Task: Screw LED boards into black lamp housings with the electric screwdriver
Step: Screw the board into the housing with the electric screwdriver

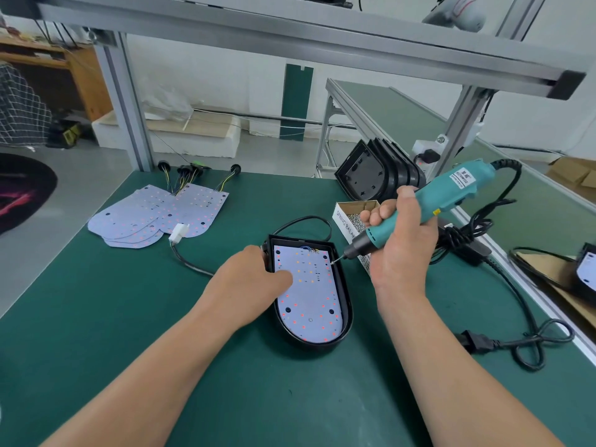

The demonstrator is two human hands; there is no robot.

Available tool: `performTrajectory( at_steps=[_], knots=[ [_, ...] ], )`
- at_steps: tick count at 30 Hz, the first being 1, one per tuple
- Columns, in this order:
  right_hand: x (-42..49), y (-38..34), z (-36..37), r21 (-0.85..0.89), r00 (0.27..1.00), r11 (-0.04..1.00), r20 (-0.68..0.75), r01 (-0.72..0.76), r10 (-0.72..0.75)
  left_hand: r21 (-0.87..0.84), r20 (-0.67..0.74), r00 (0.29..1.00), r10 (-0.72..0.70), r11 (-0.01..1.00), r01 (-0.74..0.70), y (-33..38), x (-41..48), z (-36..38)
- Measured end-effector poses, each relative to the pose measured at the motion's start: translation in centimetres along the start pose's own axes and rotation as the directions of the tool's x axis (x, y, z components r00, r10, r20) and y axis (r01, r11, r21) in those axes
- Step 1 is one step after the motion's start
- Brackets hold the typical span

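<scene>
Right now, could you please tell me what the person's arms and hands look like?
Both are bare: the left hand and right hand wear no gloves, and no rings, watch or wristband show. The left forearm and right forearm are uncovered to the picture's bottom edge, no sleeve in view.

Left hand (248,279) lies palm-down, thumb out; right hand (400,233) clenched, thumb up.

Near mat (290,398) in front of the lamp housing (345,298) is open. R side's cramped tho: screw box (344,222), stacked housings (364,179) + power cord (474,342). LED board pile (154,214) blocks far left.
</scene>
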State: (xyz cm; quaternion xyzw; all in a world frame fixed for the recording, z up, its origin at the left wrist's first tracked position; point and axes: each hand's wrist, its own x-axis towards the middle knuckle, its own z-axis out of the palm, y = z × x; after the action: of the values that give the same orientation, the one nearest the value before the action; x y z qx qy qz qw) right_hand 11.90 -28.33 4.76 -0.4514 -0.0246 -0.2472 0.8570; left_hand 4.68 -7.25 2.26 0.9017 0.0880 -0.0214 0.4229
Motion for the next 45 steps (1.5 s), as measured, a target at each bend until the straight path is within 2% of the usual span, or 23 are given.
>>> performTrajectory(
  at_steps=[28,45],
  knots=[
    [0.0,0.9,-0.5,-0.08,0.995,0.996,0.091,0.041,-0.034,-0.045,0.002,1.0,0.014,0.999,-0.014,-0.2,0.3,0.7],
    [-0.5,0.8,0.8,-0.197,0.928,0.98,0.37,0.026,0.05,-0.149,0.011,1.0,0.001,0.989,0.001,0.1,0.6,1.3]
  ],
)
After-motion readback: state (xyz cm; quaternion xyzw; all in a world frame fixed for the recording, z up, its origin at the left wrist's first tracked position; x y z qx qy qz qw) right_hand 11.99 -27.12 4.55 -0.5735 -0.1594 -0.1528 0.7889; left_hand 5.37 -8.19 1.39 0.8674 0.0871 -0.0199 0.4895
